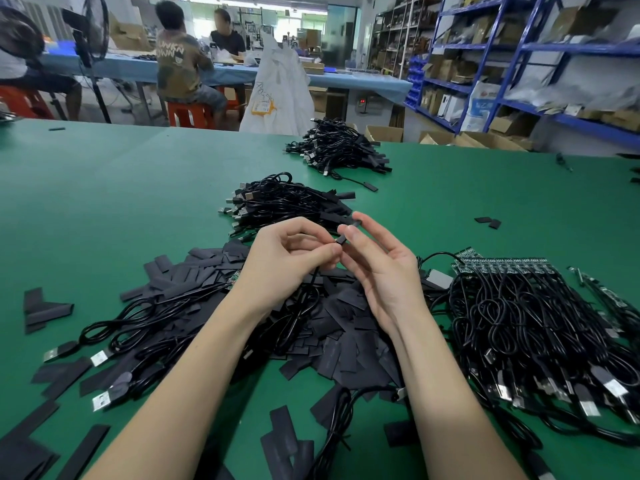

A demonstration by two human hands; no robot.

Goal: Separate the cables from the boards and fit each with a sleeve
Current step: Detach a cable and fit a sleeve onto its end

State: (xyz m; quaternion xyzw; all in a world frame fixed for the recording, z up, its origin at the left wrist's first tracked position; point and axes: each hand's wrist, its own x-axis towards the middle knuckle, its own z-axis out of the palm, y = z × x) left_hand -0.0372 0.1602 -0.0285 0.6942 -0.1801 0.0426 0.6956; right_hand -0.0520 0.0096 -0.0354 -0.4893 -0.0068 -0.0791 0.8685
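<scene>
My left hand (291, 258) pinches a thin black cable (300, 306) near its end, above the middle of the green table. My right hand (377, 268) pinches a short black sleeve (350, 230) at that cable's tip, thumb and forefinger around it. The cable hangs down from my left fingers onto a heap of flat black sleeves (332, 334). To the right lies a bundle of black USB cables (540, 327) still joined to a strip of green boards (502, 265). A few loose cables (131, 327) lie to the left.
Two piles of sleeved cables lie farther back, one in the centre (287, 202) and one behind it (339, 147). Stray sleeves are scattered over the green table (104, 202). Beyond the table's far edge sit people, a white bag (277, 88) and blue shelving (519, 64).
</scene>
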